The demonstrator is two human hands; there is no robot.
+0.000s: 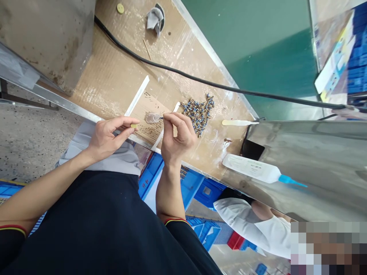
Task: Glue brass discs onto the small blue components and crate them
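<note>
My left hand (110,136) is closed in a pinch, with a small yellow piece (133,125) between thumb and fingertips. Just right of it on the bench stands a small translucent cup (152,117). My right hand (178,133) is also pinched, its fingertips at the cup's right side. A tiny dark tip shows at those fingertips, too small to name. Beyond the right hand lies a heap of small brass-coloured and blue metal parts (197,114). Dark specks are scattered on the board around the cup.
A black cable (183,72) crosses the bench (114,72). A white bottle with a blue nozzle (252,168) and a pale tapered tube (239,122) lie right. A yellow disc (120,8) and a holder with grey cloth (155,19) are at the back. Another person (258,221) is lower right.
</note>
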